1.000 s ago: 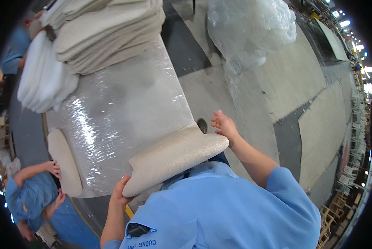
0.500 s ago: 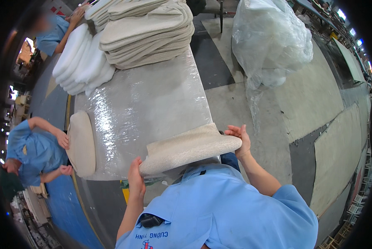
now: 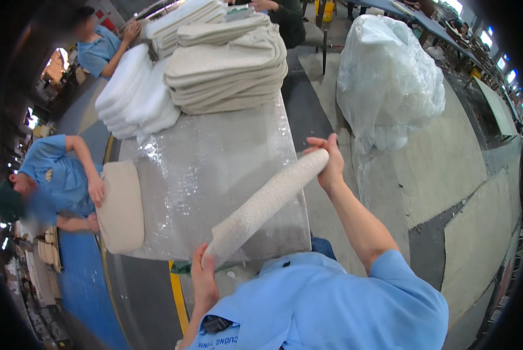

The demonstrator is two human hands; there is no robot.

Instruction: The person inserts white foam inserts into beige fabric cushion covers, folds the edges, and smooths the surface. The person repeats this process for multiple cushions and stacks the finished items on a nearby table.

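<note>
A beige, rough-textured fabric cover (image 3: 267, 201), folded into a long narrow shape, is held slantwise above the near right part of the plastic-covered table (image 3: 185, 192). Its near left end is in my left hand (image 3: 204, 277), thumb up along the edge. At the far right end my right hand (image 3: 330, 163) grips it, some fingers stretched past the tip. The fingers on the cover's underside are partly hidden.
Beige covers (image 3: 226, 73) and white fluffy pieces (image 3: 136, 93) are stacked at the table's far end. On the left a co-worker (image 3: 57, 181) handles another beige cover (image 3: 123, 207). A large clear plastic bag (image 3: 390, 81) with white contents stands beyond the table's right edge.
The cover has swung from nearly level to a steep slant, its right end raised away from me with my right hand. It looks narrower. My left hand has come slightly nearer to me.
</note>
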